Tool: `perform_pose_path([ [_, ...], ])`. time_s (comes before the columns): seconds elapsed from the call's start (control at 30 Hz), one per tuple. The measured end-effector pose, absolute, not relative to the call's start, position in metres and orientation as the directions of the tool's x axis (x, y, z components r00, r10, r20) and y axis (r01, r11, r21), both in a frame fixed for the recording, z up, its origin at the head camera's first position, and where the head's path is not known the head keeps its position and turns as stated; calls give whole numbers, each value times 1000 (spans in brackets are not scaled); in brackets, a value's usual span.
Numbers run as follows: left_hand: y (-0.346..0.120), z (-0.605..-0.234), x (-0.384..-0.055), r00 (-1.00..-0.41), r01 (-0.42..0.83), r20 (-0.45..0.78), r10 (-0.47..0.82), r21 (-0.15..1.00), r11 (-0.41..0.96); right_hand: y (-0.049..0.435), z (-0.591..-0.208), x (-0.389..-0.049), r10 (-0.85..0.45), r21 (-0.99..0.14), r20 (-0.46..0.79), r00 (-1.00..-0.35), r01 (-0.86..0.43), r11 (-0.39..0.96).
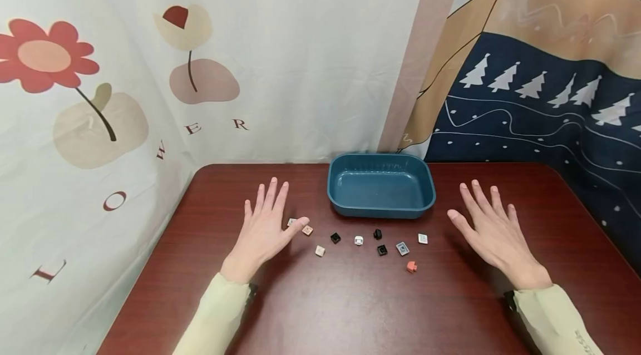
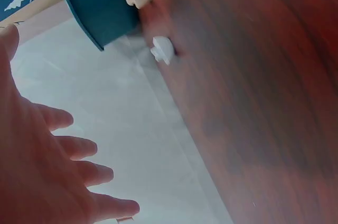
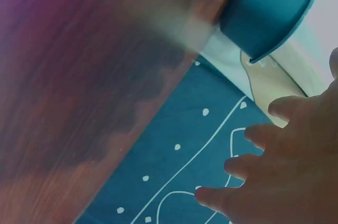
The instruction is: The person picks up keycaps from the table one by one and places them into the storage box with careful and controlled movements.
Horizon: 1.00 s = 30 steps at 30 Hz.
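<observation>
Far left: white curtain (image 1: pixel 300 49) printed with flowers. Then my left hand (image 1: pixel 265 232): fingers straight and spread, back of the hand up, over the left part of the red-brown table (image 1: pixel 320 310); pale green left sleeve (image 1: pixel 215 310) behind it. In the head view my thumb partly covers a pale piece (image 1: pixel 291 222). Just beside the thumb tip, a tan piece (image 1: pixel 307 230). Next, a cream piece (image 1: pixel 320 251), closer to me, then a black square piece (image 1: pixel 335 238). Middle: blue tray (image 1: pixel 378 188) at the table's far edge. In front of it: white piece (image 1: pixel 359 240), black upright piece (image 1: pixel 378 234), second black square piece (image 1: pixel 382 250) closer to me. Continuing right: grey piece (image 1: pixel 403 249) lying flat, red piece (image 1: pixel 412 267) (closest to me of the lot), then white square piece (image 1: pixel 423 238), ending the scatter. Then my right hand (image 1: pixel 493 235): fingers also straight and fanned, thumb angled inward, near the white square piece but not touching. Far right: navy curtain section (image 1: pixel 521 127), white trees on it.
</observation>
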<state>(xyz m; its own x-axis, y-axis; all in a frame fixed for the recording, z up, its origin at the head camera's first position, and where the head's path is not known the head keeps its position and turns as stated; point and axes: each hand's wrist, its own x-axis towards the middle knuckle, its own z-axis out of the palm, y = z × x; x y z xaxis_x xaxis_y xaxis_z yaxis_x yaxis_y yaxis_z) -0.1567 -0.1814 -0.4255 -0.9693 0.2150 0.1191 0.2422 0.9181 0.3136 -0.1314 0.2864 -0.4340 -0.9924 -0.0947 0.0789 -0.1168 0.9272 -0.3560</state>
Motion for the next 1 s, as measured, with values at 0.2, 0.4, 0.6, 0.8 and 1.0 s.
perform_pose_path([
  [0.2,-162,-425,-160,-961,273,138,238,362,891,274,-428,-139,-93,-408,69,-993,-113,906],
  [0.4,-141,-423,-167,-956,293,145,255,407,865,261,-427,-150,-106,-451,17,-994,-102,887],
  [0.6,-125,-425,-179,-959,282,118,257,426,860,253,-429,-159,-112,-483,-15,-994,-91,871],
  [0.8,-113,-429,-190,-964,262,78,254,445,856,247,-432,-164,-109,-503,-43,-993,-73,861],
  [1.0,-102,-433,-199,-966,244,39,254,446,861,243,-434,-168,-103,-509,-65,-993,-56,859],
])
